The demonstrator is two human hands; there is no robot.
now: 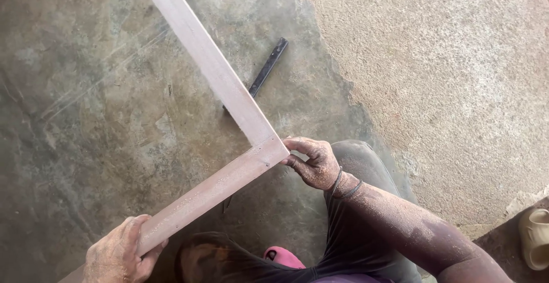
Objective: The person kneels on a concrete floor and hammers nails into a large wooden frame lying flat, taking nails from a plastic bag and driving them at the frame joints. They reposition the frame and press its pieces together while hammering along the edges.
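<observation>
Concrete floor (457,77) (dusty), hands (313,162) gripping frame (229,174)

Floor: bare concrete floor (86,88), darker and scuffed at left, paler and grainy at right | Objects: a dark flat bar (267,66) lay on it; a pale sandal (534,237) sat at the right edge | Light: soft, even daylight.

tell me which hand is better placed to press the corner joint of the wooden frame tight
Probably the right hand: its fingers already touch the corner joint of the wooden frame. The left hand grips the lower rail's far end.
</observation>
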